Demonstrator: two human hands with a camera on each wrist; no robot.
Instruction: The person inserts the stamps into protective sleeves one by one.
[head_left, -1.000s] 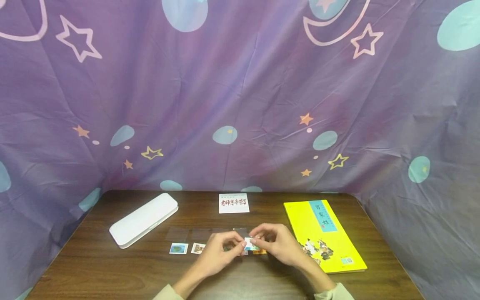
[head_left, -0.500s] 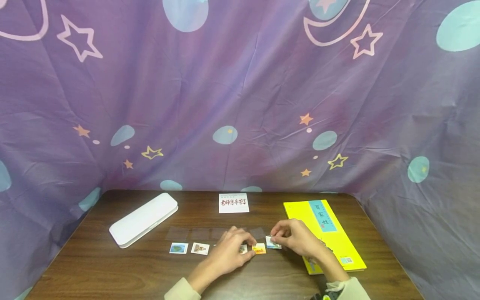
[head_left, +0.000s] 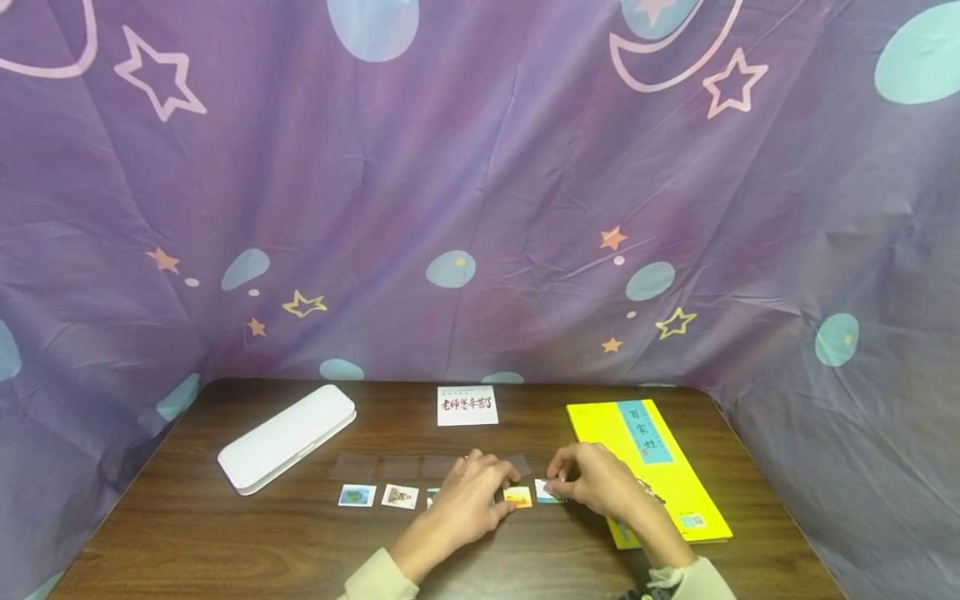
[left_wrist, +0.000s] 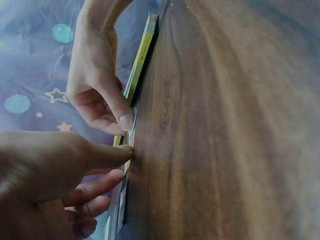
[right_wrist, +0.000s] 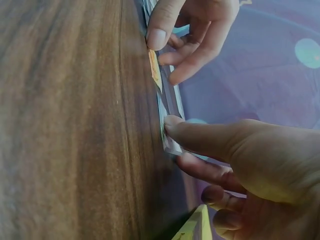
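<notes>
In the head view, a row of small white-bordered picture cards runs across the brown table. My right hand (head_left: 596, 483) pinches the rightmost blue-and-white card (head_left: 548, 491) between thumb and index finger, low at the tabletop. That card (right_wrist: 164, 122) lies in line with the others in the right wrist view. My left hand (head_left: 467, 502) rests over the row, relaxed, its thumb touching the edge of an orange card (head_left: 517, 497). Left of it lie a card with a brown figure (head_left: 401, 497) and a blue-green card (head_left: 357, 496). The left hand partly hides the cards between.
Faint clear plastic pieces (head_left: 401, 467) lie just behind the row. A white case (head_left: 288, 440) is at left, a white card with red writing (head_left: 467, 406) at the back. Under my right forearm is a yellow book (head_left: 675, 483). Purple cloth (head_left: 480, 208) hangs behind the table.
Both hands held the blue-and-white card near the middle; my right hand has carried it to the row's right end and lowered it. My left hand has let go and moved onto the orange card.
</notes>
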